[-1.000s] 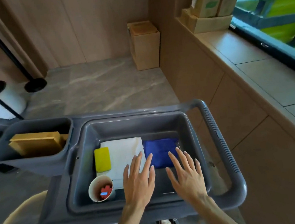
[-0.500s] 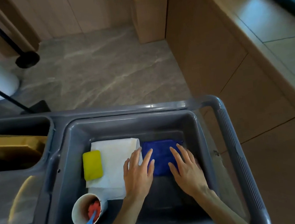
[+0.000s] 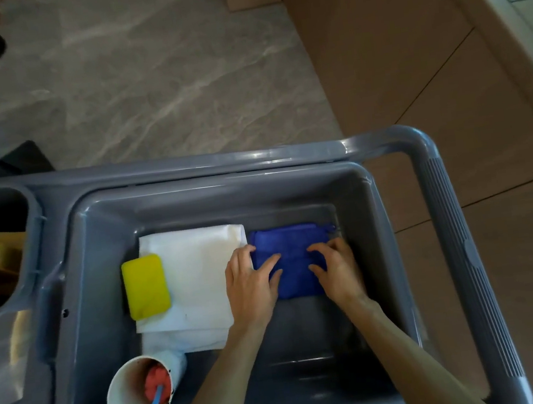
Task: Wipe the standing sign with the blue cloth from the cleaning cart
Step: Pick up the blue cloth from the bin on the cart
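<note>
A folded blue cloth [image 3: 292, 244] lies flat at the back right of the grey cleaning cart's tub [image 3: 191, 204]. My left hand [image 3: 250, 282] rests on the cloth's left edge, fingers curling onto it. On the cloth's right half sits my right hand [image 3: 337, 268], its fingers bent and pressing into the fabric. The cloth still lies on the tub floor. Of the standing sign only black legs and a foot [image 3: 18, 160] show at the left edge.
A white folded cloth [image 3: 200, 277] with a yellow sponge [image 3: 146, 285] on it lies left of the blue cloth. A paper cup [image 3: 137, 392] holding a blue-handled tool sits at the tub's front left. The cart handle [image 3: 451, 212] runs along the right. A wooden wall panel [image 3: 409, 66] stands beyond it.
Both hands have moved forward and down from above the tub's front onto the blue cloth, and their fingers have curled. The camera has tilted further down.
</note>
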